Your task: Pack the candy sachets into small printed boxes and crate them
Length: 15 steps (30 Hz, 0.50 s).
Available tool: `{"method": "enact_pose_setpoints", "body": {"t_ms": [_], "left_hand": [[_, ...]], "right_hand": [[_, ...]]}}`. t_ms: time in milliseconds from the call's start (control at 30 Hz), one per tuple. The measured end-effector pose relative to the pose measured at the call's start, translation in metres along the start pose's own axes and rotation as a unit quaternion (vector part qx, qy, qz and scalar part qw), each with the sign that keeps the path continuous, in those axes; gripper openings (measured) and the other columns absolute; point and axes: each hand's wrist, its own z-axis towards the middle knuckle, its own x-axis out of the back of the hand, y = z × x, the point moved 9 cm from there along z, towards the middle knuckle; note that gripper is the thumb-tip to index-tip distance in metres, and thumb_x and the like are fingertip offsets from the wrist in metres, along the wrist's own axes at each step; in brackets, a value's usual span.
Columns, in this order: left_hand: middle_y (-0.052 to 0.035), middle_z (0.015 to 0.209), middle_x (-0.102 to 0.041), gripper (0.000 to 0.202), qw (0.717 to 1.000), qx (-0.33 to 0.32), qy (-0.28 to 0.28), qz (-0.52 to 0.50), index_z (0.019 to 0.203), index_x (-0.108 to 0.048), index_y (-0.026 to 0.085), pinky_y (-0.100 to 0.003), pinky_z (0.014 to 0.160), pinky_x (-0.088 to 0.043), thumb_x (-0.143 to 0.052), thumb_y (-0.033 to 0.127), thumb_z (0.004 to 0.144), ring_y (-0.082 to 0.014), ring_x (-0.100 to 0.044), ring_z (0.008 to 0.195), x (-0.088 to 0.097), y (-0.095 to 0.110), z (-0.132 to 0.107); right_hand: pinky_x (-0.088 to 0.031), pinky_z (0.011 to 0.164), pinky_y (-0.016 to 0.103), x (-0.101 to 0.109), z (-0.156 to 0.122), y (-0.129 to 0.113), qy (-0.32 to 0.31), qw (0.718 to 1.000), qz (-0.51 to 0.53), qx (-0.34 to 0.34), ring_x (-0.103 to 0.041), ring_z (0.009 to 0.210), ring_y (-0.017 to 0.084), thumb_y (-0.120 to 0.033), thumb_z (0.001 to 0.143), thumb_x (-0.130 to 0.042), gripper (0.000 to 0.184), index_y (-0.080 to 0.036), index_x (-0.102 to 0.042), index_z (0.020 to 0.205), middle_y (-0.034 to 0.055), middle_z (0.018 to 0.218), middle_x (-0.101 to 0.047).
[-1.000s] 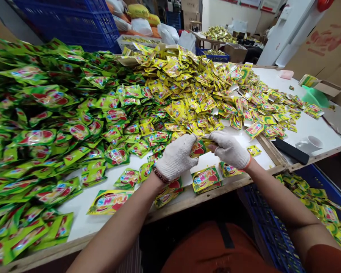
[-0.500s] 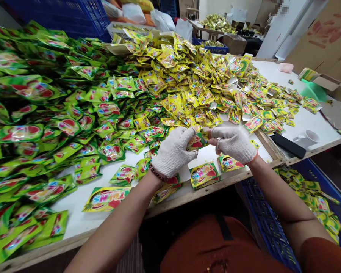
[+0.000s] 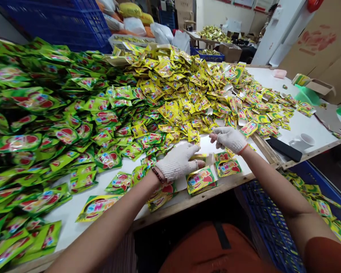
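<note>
Both my hands wear white knit gloves. My left hand (image 3: 178, 162) hovers low over the white table (image 3: 74, 214), fingers curled around a small yellow-green packet (image 3: 198, 156) at its fingertips. My right hand (image 3: 229, 138) reaches forward toward the edge of the yellow sachet heap (image 3: 187, 87), fingers bent and pinched; what they hold is hidden. Just below my hands lie two flat green-yellow packets (image 3: 201, 179), and a third (image 3: 227, 167), near the table's wooden front edge. A big pile of green packets (image 3: 39, 121) fills the left side.
A black flat bar (image 3: 284, 148) and a white cup (image 3: 302, 142) sit at the right. A blue crate (image 3: 275, 227) with packets stands below the table on the right. Blue crates (image 3: 59, 22), sacks and cardboard boxes stand behind. A green scoop (image 3: 307, 96) lies far right.
My hands were together holding one packet between them; they have separated, the left dropping toward the table with a packet and the right reaching forward to the yellow heap.
</note>
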Motion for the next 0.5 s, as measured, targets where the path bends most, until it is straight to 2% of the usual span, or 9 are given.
{"method": "enact_pose_setpoints", "body": {"t_ms": [67,133,200,300,367,400,500], "left_hand": [[-0.0070,0.104,-0.069,0.032,1.000,-0.004,0.001,-0.020,0.107,-0.070,0.025,-0.033,0.087,-0.051,-0.056,0.045,0.087,-0.0235,-0.064,0.096,0.004,-0.004,0.008],[-0.0065,0.100,-0.071,0.027,0.999,0.024,0.023,-0.009,0.099,-0.073,0.023,-0.032,0.087,-0.050,-0.051,0.035,0.088,-0.0223,-0.065,0.095,0.018,-0.020,0.017],[-0.0069,0.100,-0.073,0.029,0.993,0.091,0.069,0.022,0.096,-0.075,0.021,-0.031,0.089,-0.050,-0.049,0.026,0.084,-0.0232,-0.065,0.097,0.043,-0.049,0.021],[-0.0079,0.105,-0.075,0.035,0.963,0.225,0.132,0.065,0.101,-0.076,0.018,-0.030,0.091,-0.049,-0.048,0.023,0.082,-0.0256,-0.067,0.104,0.083,-0.099,0.010],[-0.0096,0.104,-0.076,0.034,0.944,0.290,0.135,0.081,0.099,-0.077,0.017,-0.030,0.089,-0.049,-0.048,0.024,0.083,-0.0274,-0.068,0.103,0.095,-0.125,-0.003],[-0.0107,0.102,-0.076,0.032,0.938,0.312,0.123,0.086,0.097,-0.076,0.016,-0.031,0.087,-0.050,-0.049,0.026,0.083,-0.0284,-0.068,0.100,0.095,-0.135,-0.009],[-0.0140,0.103,-0.074,0.032,0.934,0.331,0.062,0.116,0.102,-0.073,0.017,-0.035,0.082,-0.051,-0.057,0.037,0.082,-0.0320,-0.068,0.098,0.076,-0.149,-0.015]], "right_hand": [[-0.042,0.043,0.017,0.009,0.023,0.001,0.046,0.994,-0.091,0.035,-0.058,0.050,0.009,-0.026,0.089,-0.057,0.019,-0.014,-0.065,0.077,0.0016,0.064,-0.065],[-0.050,0.056,0.020,0.008,0.046,0.002,0.063,0.981,-0.169,0.067,-0.063,0.060,0.013,-0.020,0.088,-0.056,0.016,-0.015,-0.067,0.077,0.0019,0.067,-0.066],[-0.053,0.074,0.026,0.004,0.065,0.006,0.071,0.973,-0.202,0.087,-0.067,0.078,0.017,-0.015,0.083,-0.059,0.012,-0.017,-0.069,0.078,0.0041,0.079,-0.071],[-0.049,0.093,0.031,-0.003,0.083,0.014,0.078,0.968,-0.217,0.102,-0.064,0.099,0.022,-0.012,0.078,-0.063,0.016,-0.018,-0.072,0.089,0.0059,0.097,-0.073],[-0.049,0.092,0.033,-0.007,0.087,0.022,0.070,0.967,-0.222,0.103,-0.064,0.097,0.023,-0.012,0.074,-0.065,0.025,-0.019,-0.072,0.097,0.0054,0.099,-0.072],[-0.049,0.089,0.033,-0.009,0.087,0.025,0.060,0.968,-0.222,0.102,-0.064,0.093,0.023,-0.012,0.073,-0.067,0.026,-0.019,-0.071,0.098,0.0048,0.096,-0.072],[-0.049,0.073,0.029,-0.011,0.079,0.035,0.021,0.972,-0.212,0.097,-0.061,0.076,0.020,-0.016,0.071,-0.069,0.018,-0.018,-0.071,0.089,0.0020,0.083,-0.070]]}}
